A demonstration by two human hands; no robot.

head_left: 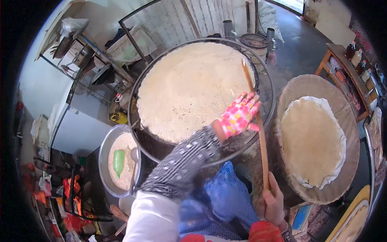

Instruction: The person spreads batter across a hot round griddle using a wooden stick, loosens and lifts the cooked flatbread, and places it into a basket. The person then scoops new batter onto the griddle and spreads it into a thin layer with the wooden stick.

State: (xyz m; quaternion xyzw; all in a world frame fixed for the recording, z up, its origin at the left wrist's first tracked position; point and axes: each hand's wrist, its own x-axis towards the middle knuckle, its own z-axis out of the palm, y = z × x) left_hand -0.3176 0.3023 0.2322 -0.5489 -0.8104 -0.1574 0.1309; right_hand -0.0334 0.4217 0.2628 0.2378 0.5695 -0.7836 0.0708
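My left hand, in a pink and yellow patterned glove, stretches its fingers across the middle of a long thin wooden stick. Lower down, my bare right hand is wrapped around the stick's near end. The stick slants up and away, its far tip over the right edge of a large round pancake. That pale sheet covers most of a big round griddle with a metal rim. Whether the stick's tip touches the pancake, I cannot tell.
On the right, a wide round cloth-covered stand bears a stack of flat pancakes. At left, a metal basin holds pale batter, a green scraper and a ladle. Bottles line a wooden table at far right.
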